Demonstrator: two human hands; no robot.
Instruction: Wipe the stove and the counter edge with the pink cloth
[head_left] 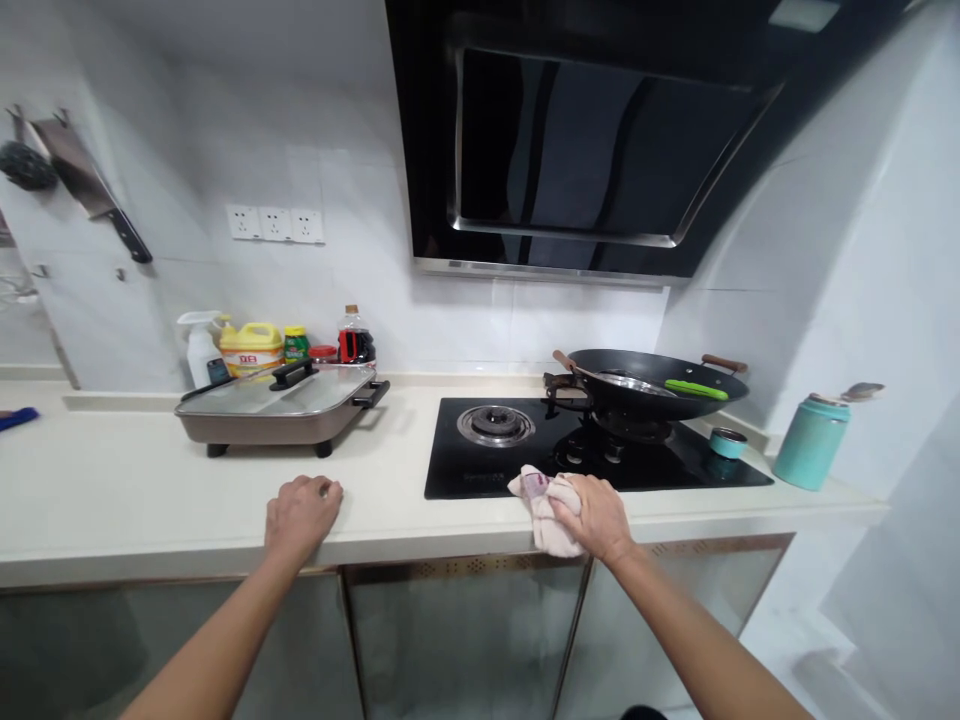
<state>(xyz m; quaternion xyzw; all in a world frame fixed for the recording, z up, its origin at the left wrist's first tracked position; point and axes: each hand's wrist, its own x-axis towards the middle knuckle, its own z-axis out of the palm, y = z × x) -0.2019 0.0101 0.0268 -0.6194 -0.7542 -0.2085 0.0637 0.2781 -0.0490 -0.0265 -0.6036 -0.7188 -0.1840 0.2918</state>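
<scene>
My right hand (600, 515) grips a crumpled pale pink cloth (559, 535) at the front edge of the black glass cooktop (480, 480). Part of the cloth lies over the cooktop's edge, and the rest hangs toward the counter's front. My left hand (301, 512) rests on the white counter (397, 515) with its fingers curled into a loose fist, and nothing shows in it. Behind that hand stands an electric pan (255, 430) under a glass lid. A black wok (637, 395) sits on the right burner, with a green-handled utensil (696, 389) lying in it.
A bare burner (496, 426) is on the left of the cooktop. At right are a small turquoise cup (727, 443) and a turquoise flask (811, 445). A spray bottle (202, 350) and a yellow jug (253, 345) stand at the wall. The range hood (570, 150) hangs low overhead.
</scene>
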